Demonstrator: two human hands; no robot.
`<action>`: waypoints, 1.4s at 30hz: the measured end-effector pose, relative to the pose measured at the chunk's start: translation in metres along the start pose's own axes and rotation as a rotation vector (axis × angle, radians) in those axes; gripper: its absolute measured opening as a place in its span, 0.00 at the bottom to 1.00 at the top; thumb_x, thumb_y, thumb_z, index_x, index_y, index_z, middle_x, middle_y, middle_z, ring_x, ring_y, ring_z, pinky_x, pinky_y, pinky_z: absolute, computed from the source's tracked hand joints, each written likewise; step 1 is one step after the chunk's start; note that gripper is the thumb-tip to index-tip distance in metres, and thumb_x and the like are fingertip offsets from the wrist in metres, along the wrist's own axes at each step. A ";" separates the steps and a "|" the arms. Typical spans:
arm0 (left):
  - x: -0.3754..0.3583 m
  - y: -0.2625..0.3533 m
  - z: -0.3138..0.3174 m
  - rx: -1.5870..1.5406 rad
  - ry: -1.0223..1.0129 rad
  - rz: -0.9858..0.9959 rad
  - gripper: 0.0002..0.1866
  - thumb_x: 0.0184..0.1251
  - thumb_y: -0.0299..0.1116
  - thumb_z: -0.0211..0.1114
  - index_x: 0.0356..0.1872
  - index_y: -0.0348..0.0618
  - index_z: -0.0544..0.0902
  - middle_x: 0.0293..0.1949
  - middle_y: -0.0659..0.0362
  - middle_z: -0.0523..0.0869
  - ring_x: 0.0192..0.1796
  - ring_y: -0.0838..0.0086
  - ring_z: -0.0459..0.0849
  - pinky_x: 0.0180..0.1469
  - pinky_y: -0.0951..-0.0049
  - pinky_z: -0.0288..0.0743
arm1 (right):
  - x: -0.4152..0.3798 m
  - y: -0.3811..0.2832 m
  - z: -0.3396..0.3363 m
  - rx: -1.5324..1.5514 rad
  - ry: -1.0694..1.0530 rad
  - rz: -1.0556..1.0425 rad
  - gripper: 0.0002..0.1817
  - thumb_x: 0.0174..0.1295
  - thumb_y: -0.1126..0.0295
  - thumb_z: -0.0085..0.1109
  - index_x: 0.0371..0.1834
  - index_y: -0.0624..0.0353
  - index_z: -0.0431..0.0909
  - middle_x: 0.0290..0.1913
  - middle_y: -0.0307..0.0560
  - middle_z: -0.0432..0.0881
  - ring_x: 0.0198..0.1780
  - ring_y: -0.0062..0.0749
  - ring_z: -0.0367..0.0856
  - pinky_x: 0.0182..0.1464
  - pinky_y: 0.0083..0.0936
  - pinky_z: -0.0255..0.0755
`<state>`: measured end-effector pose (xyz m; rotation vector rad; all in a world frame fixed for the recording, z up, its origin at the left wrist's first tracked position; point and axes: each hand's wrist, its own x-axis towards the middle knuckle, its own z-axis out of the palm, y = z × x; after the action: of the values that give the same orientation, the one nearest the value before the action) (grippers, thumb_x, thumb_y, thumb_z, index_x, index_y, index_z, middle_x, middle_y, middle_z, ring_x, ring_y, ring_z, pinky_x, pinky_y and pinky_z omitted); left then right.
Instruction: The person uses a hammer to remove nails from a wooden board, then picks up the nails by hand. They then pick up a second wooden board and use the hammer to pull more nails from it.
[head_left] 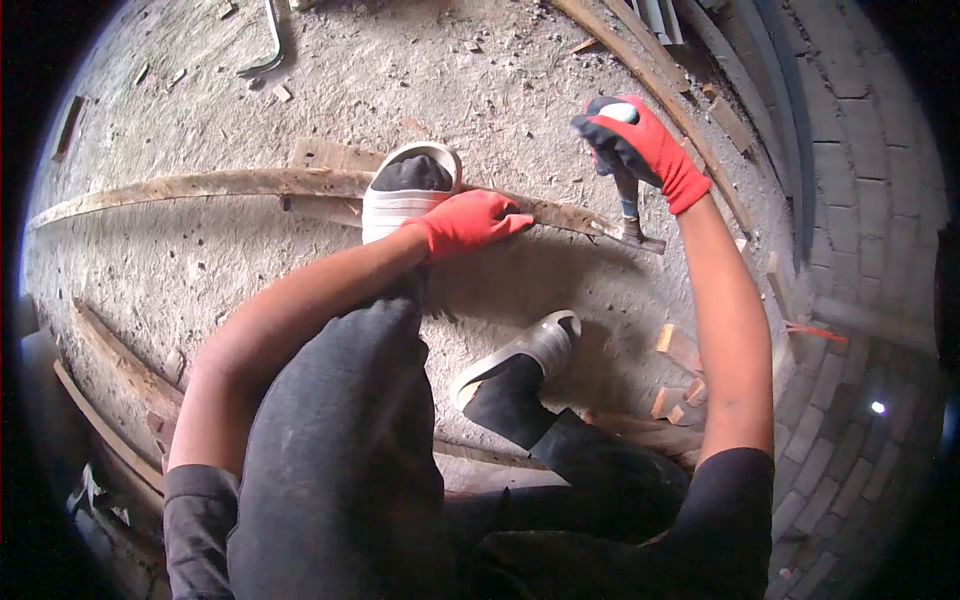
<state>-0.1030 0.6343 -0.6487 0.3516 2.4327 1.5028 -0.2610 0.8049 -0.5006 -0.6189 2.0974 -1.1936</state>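
A long narrow wooden strip point(250, 183) lies across the floor, with a sandalled foot point(411, 190) resting on it. My left hand point(470, 222), in a red glove, is beside that foot at the strip, its fingers curled together; what they hold, if anything, is hidden. In the red and black glove of my right hand point(635, 145) is the handle of a hammer point(628, 200). The hammer's head is down at the right end of the strip, where the wood looks splintered.
A metal pry bar point(272, 45) lies at the top left. Long boards point(660, 90) curve along the right. Small wood blocks point(680, 350) are near my right forearm. My other sandalled foot point(545, 345) stands below the strip. More timber point(120, 350) lies at the lower left.
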 end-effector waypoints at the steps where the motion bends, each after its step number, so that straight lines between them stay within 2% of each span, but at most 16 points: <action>1: -0.001 -0.003 0.000 0.008 -0.019 0.030 0.28 0.71 0.56 0.54 0.36 0.35 0.83 0.35 0.39 0.85 0.43 0.45 0.83 0.46 0.52 0.75 | -0.001 -0.002 0.003 0.013 -0.047 0.041 0.13 0.59 0.62 0.68 0.36 0.59 0.78 0.21 0.36 0.76 0.21 0.20 0.75 0.23 0.22 0.72; 4: -0.002 -0.012 0.004 0.005 0.033 0.130 0.27 0.71 0.55 0.56 0.34 0.35 0.83 0.30 0.43 0.84 0.36 0.49 0.83 0.40 0.56 0.74 | -0.010 0.004 -0.005 0.054 -0.057 0.069 0.12 0.59 0.65 0.68 0.36 0.59 0.76 0.23 0.37 0.75 0.21 0.21 0.75 0.25 0.22 0.71; 6: -0.006 -0.003 -0.005 -0.056 -0.022 0.083 0.27 0.71 0.55 0.56 0.34 0.35 0.83 0.29 0.43 0.83 0.34 0.50 0.83 0.39 0.56 0.73 | -0.017 0.008 -0.023 0.115 -0.191 0.055 0.17 0.58 0.65 0.69 0.47 0.60 0.78 0.33 0.42 0.81 0.27 0.24 0.80 0.28 0.24 0.78; 7: -0.003 -0.010 -0.003 -0.041 -0.046 0.115 0.28 0.71 0.56 0.55 0.34 0.35 0.82 0.28 0.43 0.83 0.34 0.51 0.83 0.38 0.56 0.72 | -0.036 -0.003 -0.015 0.181 0.007 0.061 0.15 0.59 0.67 0.68 0.46 0.60 0.78 0.32 0.42 0.81 0.27 0.26 0.80 0.30 0.25 0.78; 13: -0.004 -0.021 0.006 0.046 -0.028 0.136 0.27 0.71 0.56 0.56 0.36 0.36 0.83 0.30 0.43 0.84 0.36 0.48 0.83 0.40 0.56 0.74 | -0.088 0.021 -0.042 0.230 -0.026 -0.153 0.07 0.62 0.69 0.60 0.38 0.60 0.75 0.32 0.42 0.80 0.32 0.27 0.81 0.36 0.27 0.77; 16: -0.009 -0.019 0.004 0.200 -0.054 0.206 0.25 0.70 0.53 0.57 0.40 0.38 0.84 0.31 0.43 0.85 0.37 0.48 0.84 0.40 0.56 0.74 | -0.107 0.025 -0.038 0.489 0.009 -0.004 0.08 0.62 0.73 0.61 0.42 0.60 0.76 0.36 0.43 0.82 0.34 0.29 0.83 0.41 0.27 0.79; 19: -0.015 -0.002 -0.001 0.012 -0.081 0.155 0.25 0.71 0.53 0.57 0.43 0.36 0.84 0.30 0.44 0.85 0.34 0.51 0.83 0.39 0.60 0.74 | -0.128 0.005 -0.029 0.132 0.020 0.002 0.14 0.60 0.70 0.66 0.47 0.62 0.78 0.41 0.43 0.84 0.42 0.24 0.83 0.47 0.25 0.79; 22: -0.007 0.016 -0.029 0.322 -0.200 -0.072 0.25 0.73 0.52 0.55 0.44 0.35 0.84 0.30 0.44 0.85 0.31 0.61 0.82 0.38 0.61 0.73 | -0.134 0.014 -0.043 -0.082 -0.018 -0.128 0.13 0.59 0.68 0.67 0.44 0.61 0.80 0.42 0.39 0.85 0.45 0.18 0.81 0.49 0.21 0.77; 24: -0.006 0.035 -0.055 0.286 -0.071 0.174 0.26 0.75 0.51 0.53 0.41 0.33 0.83 0.27 0.47 0.84 0.30 0.70 0.78 0.38 0.61 0.71 | -0.134 0.027 -0.055 0.007 -0.013 -0.111 0.12 0.59 0.68 0.66 0.44 0.61 0.80 0.40 0.38 0.85 0.41 0.18 0.81 0.46 0.21 0.77; 25: 0.001 0.060 -0.071 0.183 -0.156 -0.144 0.26 0.76 0.50 0.52 0.38 0.32 0.82 0.25 0.52 0.81 0.30 0.75 0.75 0.39 0.62 0.71 | -0.129 0.032 -0.063 0.138 -0.109 -0.072 0.11 0.61 0.68 0.65 0.43 0.61 0.80 0.40 0.39 0.85 0.39 0.18 0.82 0.43 0.21 0.78; 26: 0.000 0.088 -0.082 0.104 -0.139 -0.185 0.26 0.75 0.51 0.53 0.35 0.32 0.81 0.25 0.55 0.78 0.32 0.75 0.74 0.40 0.65 0.71 | -0.131 0.025 -0.064 0.149 -0.093 -0.095 0.11 0.63 0.68 0.63 0.44 0.62 0.79 0.40 0.40 0.84 0.35 0.20 0.82 0.40 0.20 0.78; 29: 0.009 0.123 -0.091 0.194 -0.217 -0.319 0.26 0.74 0.52 0.54 0.36 0.34 0.82 0.29 0.54 0.83 0.35 0.70 0.80 0.43 0.64 0.73 | -0.124 0.045 -0.071 0.431 0.013 -0.086 0.12 0.66 0.66 0.59 0.47 0.62 0.77 0.38 0.41 0.83 0.31 0.21 0.80 0.36 0.21 0.77; 31: 0.012 0.136 -0.089 0.500 -0.368 -0.141 0.28 0.71 0.57 0.53 0.42 0.39 0.84 0.38 0.51 0.88 0.41 0.61 0.86 0.49 0.61 0.76 | -0.122 0.051 -0.076 0.306 0.062 -0.157 0.15 0.68 0.60 0.56 0.46 0.61 0.78 0.38 0.41 0.83 0.31 0.21 0.80 0.35 0.23 0.78; 35: 0.059 0.092 -0.047 0.612 -0.399 -0.145 0.24 0.72 0.54 0.50 0.39 0.44 0.85 0.38 0.48 0.87 0.45 0.50 0.85 0.51 0.56 0.75 | -0.123 0.059 -0.073 0.335 0.166 -0.194 0.17 0.67 0.56 0.57 0.42 0.60 0.80 0.36 0.41 0.83 0.31 0.20 0.80 0.33 0.22 0.78; 40: 0.090 0.023 0.029 0.810 0.156 -0.152 0.24 0.71 0.54 0.50 0.36 0.44 0.82 0.36 0.44 0.86 0.41 0.45 0.84 0.43 0.49 0.76 | -0.109 0.051 -0.060 0.346 0.119 -0.268 0.15 0.64 0.58 0.62 0.39 0.61 0.78 0.28 0.40 0.80 0.24 0.19 0.74 0.24 0.19 0.71; 42: 0.084 0.006 0.055 0.758 0.186 -0.171 0.22 0.71 0.53 0.51 0.34 0.44 0.82 0.34 0.45 0.86 0.38 0.46 0.84 0.40 0.49 0.77 | -0.105 0.032 -0.044 0.286 0.089 -0.175 0.15 0.62 0.59 0.65 0.41 0.60 0.79 0.30 0.39 0.81 0.23 0.18 0.74 0.23 0.17 0.70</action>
<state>-0.1623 0.7111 -0.6745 0.1315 3.0104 0.5126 -0.2239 0.9150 -0.4804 -0.6346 1.9233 -1.6115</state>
